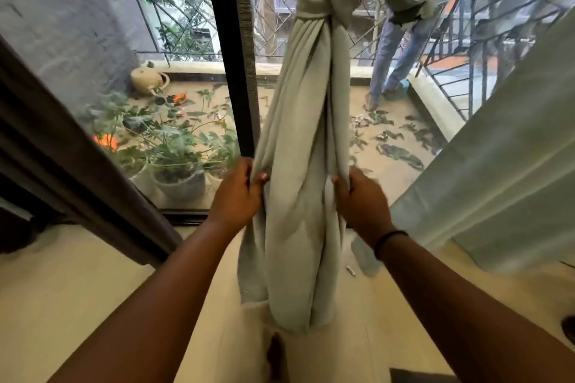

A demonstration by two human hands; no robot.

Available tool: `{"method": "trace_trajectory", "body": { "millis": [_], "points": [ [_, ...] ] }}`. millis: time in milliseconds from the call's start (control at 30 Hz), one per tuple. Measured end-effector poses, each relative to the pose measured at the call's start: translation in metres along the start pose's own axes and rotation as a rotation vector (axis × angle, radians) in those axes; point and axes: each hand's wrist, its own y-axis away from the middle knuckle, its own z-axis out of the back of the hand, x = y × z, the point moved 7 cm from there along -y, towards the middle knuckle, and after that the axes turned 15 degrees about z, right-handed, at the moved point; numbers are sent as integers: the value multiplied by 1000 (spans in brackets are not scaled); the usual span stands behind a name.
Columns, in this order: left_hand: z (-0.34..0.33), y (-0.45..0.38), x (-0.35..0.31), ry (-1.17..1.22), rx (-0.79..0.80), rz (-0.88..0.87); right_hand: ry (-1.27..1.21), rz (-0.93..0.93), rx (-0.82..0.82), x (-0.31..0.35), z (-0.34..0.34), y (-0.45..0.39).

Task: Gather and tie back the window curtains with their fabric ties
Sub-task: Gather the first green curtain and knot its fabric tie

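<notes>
Hanging down the middle of the frame, the pale green curtain (298, 165) is already bunched into one long bundle, its long axis running from the top centre to the floor (93, 305) at lower centre. To its right, a second curtain (497, 180) still hangs loose across the right edge. High on the bundle, at top centre, the fabric tie (323, 0) is knotted round it, a free end trailing rightward.

Both hands sit level, well below that knot. The left hand (238, 193) pinches the bundle's left edge, thumb and fingers curled into the folds. The right hand (361, 199) lies against the right edge, fingers tucked behind the cloth; how tight that grip is I cannot tell.

The knot lies straight up the bundle from both hands, about equally near each; the loose curtain is nearer the right hand.
</notes>
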Motion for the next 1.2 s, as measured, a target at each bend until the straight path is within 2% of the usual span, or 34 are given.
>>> {"method": "trace_trajectory", "body": {
  "millis": [100, 167, 233, 333, 467, 533, 667, 800, 867, 967, 1033, 1100, 1200],
  "points": [
    [-35, 1, 40, -103, 208, 89, -115, -32, 157, -3, -37, 19],
    [-49, 2, 57, -128, 227, 137, -188, -136, 223, -19, -52, 25],
    [-60, -2, 62, -148, 214, 142, -154, -184, 264, -37, -64, 24],
    [-70, -13, 58, -252, 198, 110, 47, -170, 345, -54, -73, 14],
    [-42, -43, 75, -269, 10, 191, 248, -213, 277, -85, -58, -6],
    [-29, -56, 80, -290, -46, 233, 247, -245, 251, -96, -53, -14],
    [-34, -70, 73, -335, -32, 246, 44, -206, 440, -85, -81, -13],
    [-60, -57, 100, -392, 127, 485, -33, -177, 664, -73, -108, 12],
    [-86, -34, 115, -574, 319, 513, -9, -184, 779, -77, -110, 22],
    [-141, 3, 122, -718, 732, 439, 120, -173, 886, -93, -87, 30],
    [-169, 17, 109, -736, 903, 420, 218, -205, 925, -110, -61, 33],
    [-195, 16, 76, -781, 955, 294, 311, -265, 923, -135, -30, 32],
    [-229, 0, 2, -729, 924, 94, 387, -350, 834, -168, 20, 27]
  ]
}}
